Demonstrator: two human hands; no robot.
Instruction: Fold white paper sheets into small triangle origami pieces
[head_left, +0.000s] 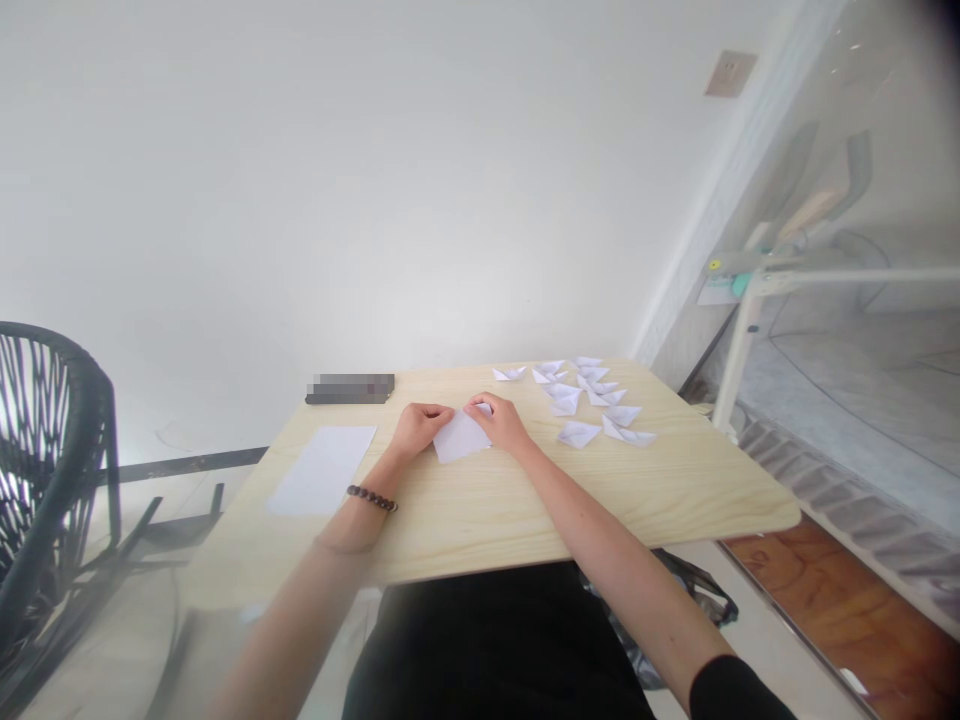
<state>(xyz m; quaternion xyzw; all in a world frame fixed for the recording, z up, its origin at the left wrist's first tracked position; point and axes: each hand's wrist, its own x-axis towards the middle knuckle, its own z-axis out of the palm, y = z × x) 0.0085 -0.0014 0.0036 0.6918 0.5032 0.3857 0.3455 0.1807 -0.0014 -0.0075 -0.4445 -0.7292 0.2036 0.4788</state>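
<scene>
A small piece of white paper, apparently folded, is held between both hands just above or on the wooden table. My left hand pinches its left edge, thumb and fingers together. On the opposite side, my right hand grips the upper right part of the same paper. Several folded paper boats stand in loose rows at the right rear of the table. To the left of my left hand lies a flat stack or sheet of white paper.
The light wooden table reaches the white wall behind. A dark, partly blurred-out object lies at its back left. A black woven chair stands at left; a white metal frame is at right. A socket sits on the wall.
</scene>
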